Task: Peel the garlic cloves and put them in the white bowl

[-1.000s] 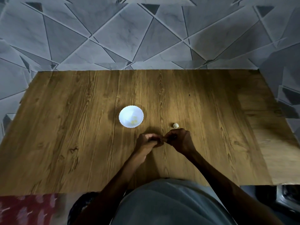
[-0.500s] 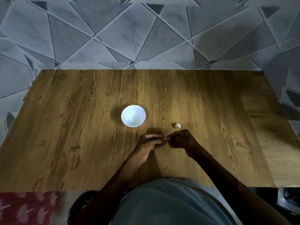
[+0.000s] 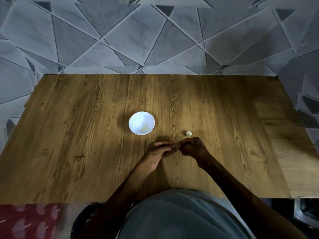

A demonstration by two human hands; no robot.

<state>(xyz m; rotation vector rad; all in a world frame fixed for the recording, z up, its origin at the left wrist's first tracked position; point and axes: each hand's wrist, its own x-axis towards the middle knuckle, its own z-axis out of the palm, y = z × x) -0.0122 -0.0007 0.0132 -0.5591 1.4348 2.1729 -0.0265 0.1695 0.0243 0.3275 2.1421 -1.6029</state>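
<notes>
A small white bowl (image 3: 141, 123) with a scalloped rim stands near the middle of the wooden table (image 3: 86, 144); a few pale yellow peeled pieces lie inside it. My left hand (image 3: 159, 150) and my right hand (image 3: 190, 147) meet fingertip to fingertip just in front of the bowl, to its right. Between the fingertips both hands pinch a small garlic clove (image 3: 175, 145), mostly hidden by the fingers. One pale garlic clove (image 3: 188, 133) lies loose on the table just beyond my right hand.
A grey tiled floor with dark triangular lines surrounds the table. A lighter wooden strip (image 3: 284, 152) runs along the table's right side. Red patterned cloth (image 3: 29, 221) shows at the lower left, and a dark object (image 3: 307, 214) at the lower right.
My hands have eased slightly apart, so only the fingertips now meet over the clove. My left fingers have straightened somewhat. The bowl and the loose clove have stayed where they were on the table.
</notes>
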